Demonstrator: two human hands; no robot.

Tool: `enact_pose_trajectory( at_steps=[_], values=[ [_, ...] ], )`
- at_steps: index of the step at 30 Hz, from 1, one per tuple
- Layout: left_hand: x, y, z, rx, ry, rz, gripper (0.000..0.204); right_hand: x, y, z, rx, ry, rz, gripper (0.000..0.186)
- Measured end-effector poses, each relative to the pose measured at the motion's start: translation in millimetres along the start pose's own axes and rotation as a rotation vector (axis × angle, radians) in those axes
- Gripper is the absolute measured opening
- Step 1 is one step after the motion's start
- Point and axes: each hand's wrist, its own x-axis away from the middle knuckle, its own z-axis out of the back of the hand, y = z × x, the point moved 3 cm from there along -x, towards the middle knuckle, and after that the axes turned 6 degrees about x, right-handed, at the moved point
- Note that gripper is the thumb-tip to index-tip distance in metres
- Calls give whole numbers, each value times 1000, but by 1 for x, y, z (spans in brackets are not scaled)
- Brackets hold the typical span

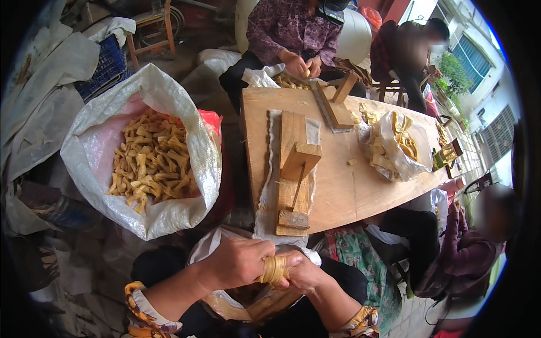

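My left hand [239, 261] and my right hand [302, 273] meet above my lap, both closed on a pale yellow, ribbed bundle [274, 270] that looks like flat strips wound round and round. The left fist presses against its upper left side. On its right side lie the right thumb and fingers. Exactly what the bundle is made of I cannot make out. Beneath my hands an open white sack [220, 304] sits between my knees, its contents mostly hidden. Just ahead, at the table edge, stands a wooden jig [293, 169] with an upright block and a thin rod, lying on a grey cloth.
A large white woven sack [79, 149] at left holds many yellow-brown knotted pieces [149, 160]. On the wooden table [338, 197] are a second wooden jig [335, 107] and a clear plastic bag [394, 149] of yellow pieces. Other people sit around it. A blue crate [104, 67] stands far left.
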Motion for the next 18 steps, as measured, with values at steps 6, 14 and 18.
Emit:
enact_pose_trajectory(
  at_steps=[6, 14, 18],
  values=[
    [0, 10, 7, 5, 355, 59, 40, 10, -22, -12, -71, 423, 283, 13],
    [5, 2, 2, 101, -4, 426, 29, 13, -18, -8, 603, 413, 504, 14],
    [11, 10, 2, -148, -50, 314, 32, 10, -27, -19, 826, 303, 569, 26]
  ],
)
